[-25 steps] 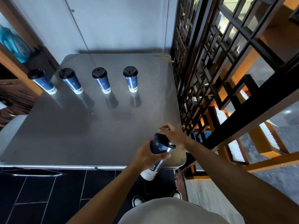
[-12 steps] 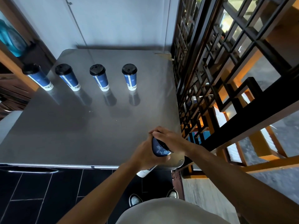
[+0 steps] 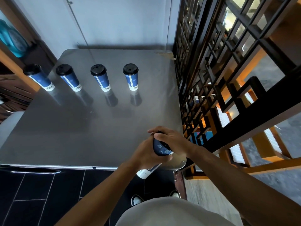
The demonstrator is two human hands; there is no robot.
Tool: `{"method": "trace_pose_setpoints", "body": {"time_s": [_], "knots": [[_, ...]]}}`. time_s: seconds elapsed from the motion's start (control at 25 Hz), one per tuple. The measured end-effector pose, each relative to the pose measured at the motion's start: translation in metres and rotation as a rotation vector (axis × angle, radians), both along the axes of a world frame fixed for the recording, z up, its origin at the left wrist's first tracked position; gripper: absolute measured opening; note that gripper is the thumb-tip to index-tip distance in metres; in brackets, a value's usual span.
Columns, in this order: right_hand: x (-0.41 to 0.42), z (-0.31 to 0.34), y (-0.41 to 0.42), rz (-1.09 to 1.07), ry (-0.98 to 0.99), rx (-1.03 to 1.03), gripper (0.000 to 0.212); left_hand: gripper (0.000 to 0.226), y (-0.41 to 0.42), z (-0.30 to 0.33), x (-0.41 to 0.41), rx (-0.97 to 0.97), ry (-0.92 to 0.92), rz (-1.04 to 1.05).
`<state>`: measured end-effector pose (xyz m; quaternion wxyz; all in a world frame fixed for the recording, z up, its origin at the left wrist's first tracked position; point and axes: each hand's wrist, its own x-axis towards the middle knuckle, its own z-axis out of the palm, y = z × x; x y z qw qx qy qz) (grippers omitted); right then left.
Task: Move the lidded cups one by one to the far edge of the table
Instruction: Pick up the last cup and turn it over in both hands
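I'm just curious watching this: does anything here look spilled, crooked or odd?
Nothing spilled. Four lidded cups stand in a row on the table. A fifth cup is tilted at the near edge, left hand around it, right hand covering its lid.

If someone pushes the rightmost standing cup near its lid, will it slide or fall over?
The rightmost cup would probably tip rather than slide: it is tall, and its white base looks narrower than its black lid. The steel table looks smooth, so a low push might slide it. Its weight cannot be judged; the lid hides the contents.
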<state>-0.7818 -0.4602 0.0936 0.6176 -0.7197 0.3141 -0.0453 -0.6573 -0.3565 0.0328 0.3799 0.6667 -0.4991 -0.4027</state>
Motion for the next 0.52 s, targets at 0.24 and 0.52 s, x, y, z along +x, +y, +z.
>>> {"method": "trace_pose_setpoints", "body": {"time_s": [0.24,0.52], "knots": [[0.01,-0.003,-0.014,-0.221,-0.106,0.279,0.051,0.082,-0.003,0.003,0.004,0.059,0.453,0.204],[0.021,-0.019,-0.008,-0.363,-0.221,0.358,0.033,0.081,-0.026,0.034,0.014,0.277,1.155,0.436]]}}
